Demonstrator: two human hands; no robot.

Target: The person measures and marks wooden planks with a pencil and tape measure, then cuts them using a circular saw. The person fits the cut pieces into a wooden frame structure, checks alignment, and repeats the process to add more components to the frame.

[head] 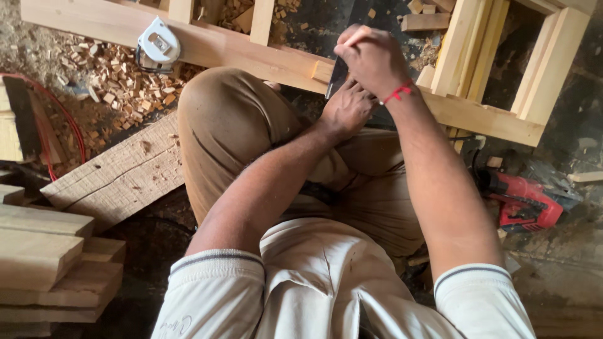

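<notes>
**Head view: chisel set against a wooden frame**

Head camera looks down on a wooden frame (251, 59) lying on the floor, its long rail running from the upper left of the picture down to the right edge, with upright pieces joined along it. Below it, at left centre, a rough plank (119, 176) lies aslant, and stacked boards (44, 257) fill the lower left. Wood chips (119, 78) litter the upper left, which suggests much cutting is already done; how much remains cannot be told. A red power tool (524, 204) lies at right, a white tape measure (158, 45) sits on the rail. The right hand (372, 59) is clenched round the top of a dark chisel (336, 78); the left hand (347, 112) grips it lower down. The chisel stands steeply at top centre, its long axis near vertical in the picture, tip down at the rail.
</notes>
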